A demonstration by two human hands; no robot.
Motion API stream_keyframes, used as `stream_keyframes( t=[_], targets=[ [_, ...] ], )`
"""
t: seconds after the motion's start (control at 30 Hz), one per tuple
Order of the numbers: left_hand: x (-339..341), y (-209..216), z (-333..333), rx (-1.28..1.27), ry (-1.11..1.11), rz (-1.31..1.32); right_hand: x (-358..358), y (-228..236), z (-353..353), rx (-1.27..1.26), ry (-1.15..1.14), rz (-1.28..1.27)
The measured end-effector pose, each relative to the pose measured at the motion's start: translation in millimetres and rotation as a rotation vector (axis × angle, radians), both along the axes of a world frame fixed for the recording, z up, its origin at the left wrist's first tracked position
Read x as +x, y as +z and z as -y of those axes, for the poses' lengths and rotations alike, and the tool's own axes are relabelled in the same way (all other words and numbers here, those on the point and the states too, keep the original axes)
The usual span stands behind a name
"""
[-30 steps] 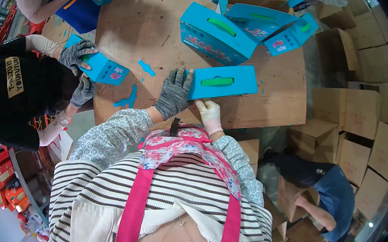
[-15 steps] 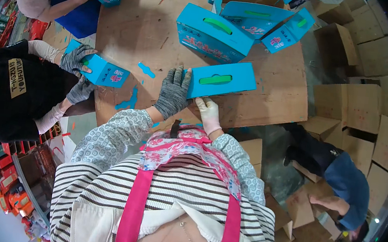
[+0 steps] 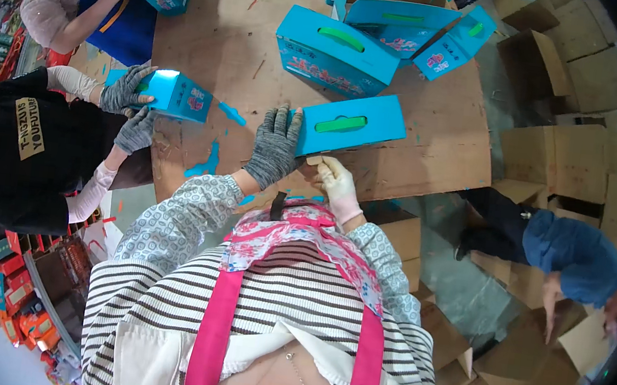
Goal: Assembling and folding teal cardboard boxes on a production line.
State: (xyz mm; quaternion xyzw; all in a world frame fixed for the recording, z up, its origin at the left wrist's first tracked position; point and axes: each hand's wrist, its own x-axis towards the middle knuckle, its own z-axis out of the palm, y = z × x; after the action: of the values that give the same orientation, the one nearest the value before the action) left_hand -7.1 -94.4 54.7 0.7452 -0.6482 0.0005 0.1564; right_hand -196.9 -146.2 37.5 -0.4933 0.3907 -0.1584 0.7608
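A blue carton with a green handle lies in front of me near the table's near edge. My left hand, in a grey knitted glove, rests with outstretched fingers on the carton's left end. Close to its near side is my right hand in a white glove, fingers drawn together. Something small and beige shows at the right fingertips; I cannot make out what it is. A second blue carton, printed with pink flowers, stands just beyond.
The brown tabletop bears blue scraps. An open blue carton stands at the far side. At left, a co-worker's gloved hands handle another blue carton. A person in blue bends among cardboard boxes at right.
My right fingers have drawn together at the carton's near side; my left hand stays on its end. The co-worker's carton at left has tilted, and the person at right has bent farther over.
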Motion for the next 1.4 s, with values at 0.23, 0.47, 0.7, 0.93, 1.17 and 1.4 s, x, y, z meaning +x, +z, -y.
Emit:
stream_keyframes(
  t=[0.23,0.47,0.7,0.93,1.17,1.4],
  targets=[
    [-1,2,-2,-0.005,0.009,-0.005,24,10,9,-0.263,0.023,-0.368],
    [-1,4,-3,-0.001,0.015,-0.007,35,29,-6,-0.260,-0.194,-0.114],
    [4,-3,-4,-0.053,-0.009,-0.012,36,26,1,-0.078,-0.037,-0.253],
    [8,-3,4,-0.073,-0.048,0.030,40,27,6,0.336,-0.220,0.058],
    [195,-48,74,-0.226,0.258,-0.772,-30,8,45,0.607,-0.185,-0.130],
    [107,-35,150,0.172,-0.027,-1.108,-21,0,66,0.790,-0.384,0.227]
  ],
)
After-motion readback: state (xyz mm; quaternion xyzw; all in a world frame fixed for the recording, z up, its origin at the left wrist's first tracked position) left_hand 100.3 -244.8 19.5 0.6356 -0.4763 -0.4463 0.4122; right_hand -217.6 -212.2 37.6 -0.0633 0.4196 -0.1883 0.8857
